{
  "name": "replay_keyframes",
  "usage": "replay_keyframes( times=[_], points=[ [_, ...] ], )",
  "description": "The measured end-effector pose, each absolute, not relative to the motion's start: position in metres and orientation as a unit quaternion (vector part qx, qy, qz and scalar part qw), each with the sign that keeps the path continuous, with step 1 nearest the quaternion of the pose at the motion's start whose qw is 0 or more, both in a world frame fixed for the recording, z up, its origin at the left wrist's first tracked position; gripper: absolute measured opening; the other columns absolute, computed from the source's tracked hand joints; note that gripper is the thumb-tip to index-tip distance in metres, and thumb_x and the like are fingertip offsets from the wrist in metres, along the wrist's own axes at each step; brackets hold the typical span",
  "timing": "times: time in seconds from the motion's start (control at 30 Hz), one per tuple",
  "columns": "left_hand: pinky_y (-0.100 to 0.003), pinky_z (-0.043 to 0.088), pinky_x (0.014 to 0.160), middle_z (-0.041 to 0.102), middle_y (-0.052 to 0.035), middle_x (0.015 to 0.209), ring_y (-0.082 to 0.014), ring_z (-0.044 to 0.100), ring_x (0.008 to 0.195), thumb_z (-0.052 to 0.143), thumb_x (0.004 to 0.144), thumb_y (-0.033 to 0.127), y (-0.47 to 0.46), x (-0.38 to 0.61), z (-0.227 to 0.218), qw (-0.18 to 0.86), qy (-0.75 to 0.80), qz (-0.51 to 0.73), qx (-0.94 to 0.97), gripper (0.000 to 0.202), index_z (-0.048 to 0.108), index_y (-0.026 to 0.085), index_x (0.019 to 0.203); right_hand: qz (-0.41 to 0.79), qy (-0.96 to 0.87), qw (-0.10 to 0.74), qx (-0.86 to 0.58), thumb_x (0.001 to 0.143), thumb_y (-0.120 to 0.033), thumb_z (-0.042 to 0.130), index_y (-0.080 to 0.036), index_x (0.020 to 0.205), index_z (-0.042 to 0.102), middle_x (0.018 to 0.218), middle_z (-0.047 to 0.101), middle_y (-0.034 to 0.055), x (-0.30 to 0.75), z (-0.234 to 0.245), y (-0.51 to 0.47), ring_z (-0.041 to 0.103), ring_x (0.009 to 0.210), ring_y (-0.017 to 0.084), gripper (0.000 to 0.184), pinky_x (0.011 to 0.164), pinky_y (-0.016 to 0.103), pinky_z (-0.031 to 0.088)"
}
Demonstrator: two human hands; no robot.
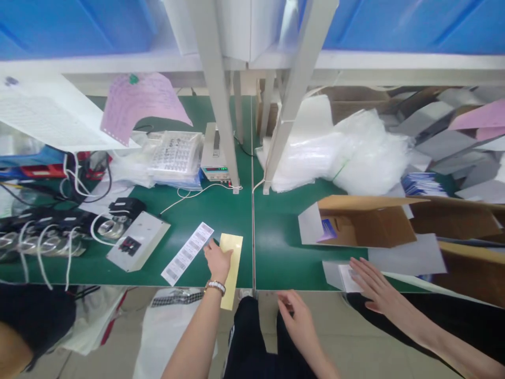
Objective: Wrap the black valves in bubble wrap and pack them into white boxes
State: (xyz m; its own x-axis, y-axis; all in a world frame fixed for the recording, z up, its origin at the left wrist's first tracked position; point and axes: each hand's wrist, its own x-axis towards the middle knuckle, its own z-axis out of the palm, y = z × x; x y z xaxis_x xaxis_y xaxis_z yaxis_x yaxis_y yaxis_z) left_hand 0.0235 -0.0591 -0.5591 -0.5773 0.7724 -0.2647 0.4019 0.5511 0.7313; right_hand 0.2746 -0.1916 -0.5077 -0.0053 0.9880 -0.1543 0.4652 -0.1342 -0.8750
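My left hand (217, 259), a watch on its wrist, reaches over the front edge of the green table (276, 247). Its fingers are closed on the left edge of a yellow paper strip (232, 263) that hangs over the table edge. A white strip of barcode labels (187, 253) lies just left of that hand. My right hand (299, 315) hovers in front of the table above my dark trousers. It holds nothing, and its fingers are loosely bent and apart.
A co-worker's hand (373, 284) rests flat on a white sheet (339, 273) at the right. Behind it lie an open cardboard box (363, 221) and plastic bags (355, 152). A white switch box (138, 241), cables and a small power supply (214, 158) stand at the left.
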Motion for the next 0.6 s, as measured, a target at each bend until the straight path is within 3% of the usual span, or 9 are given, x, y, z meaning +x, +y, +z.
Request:
replay_keyframes(
  times=[0.17,0.27,0.4,0.6],
  points=[
    [-0.046,0.058,0.087,0.073,-0.0093,0.082,-0.0340,0.073,0.095,0.086,0.061,0.012,-0.052,0.022,-0.539,0.473,0.782,0.301,0.272,0.039,0.066,0.014,0.095,0.403,-0.564,0.346,-0.632,0.087,-0.021,0.055,-0.020,0.095,0.071,0.088,0.070,0.0079,0.241,-0.508,-0.151,0.071,0.071,0.022,0.018,0.060,0.034,0.062],
    [-0.040,0.061,0.075,0.078,-0.0130,0.086,-0.0313,0.076,0.084,0.087,0.063,0.024,-0.058,0.026,-0.510,0.594,0.699,0.323,0.231,0.034,0.070,0.014,0.090,0.366,-0.587,0.362,-0.625,0.090,-0.020,0.055,-0.019,0.105,0.070,0.097,0.069,0.0097,0.227,-0.487,-0.127,0.071,0.081,0.022,0.022,0.067,0.035,0.062],
    [-0.038,0.062,0.078,0.080,-0.0145,0.100,-0.0296,0.077,0.087,0.089,0.060,0.033,-0.068,0.039,-0.455,0.686,0.597,0.358,0.213,0.045,0.074,0.014,0.099,0.300,-0.657,0.375,-0.582,0.095,-0.019,0.056,-0.021,0.115,0.070,0.105,0.067,0.0104,0.214,-0.444,-0.106,0.066,0.098,0.024,0.025,0.083,0.039,0.059],
    [-0.029,0.058,0.068,0.081,-0.0099,0.089,-0.0227,0.074,0.073,0.092,0.055,0.031,-0.070,0.057,-0.386,0.731,0.523,0.398,0.183,0.042,0.077,0.014,0.090,0.279,-0.644,0.416,-0.578,0.097,-0.021,0.058,-0.021,0.102,0.073,0.095,0.071,0.0077,0.209,-0.395,-0.103,0.067,0.089,0.021,0.016,0.079,0.034,0.058]
  ],
)
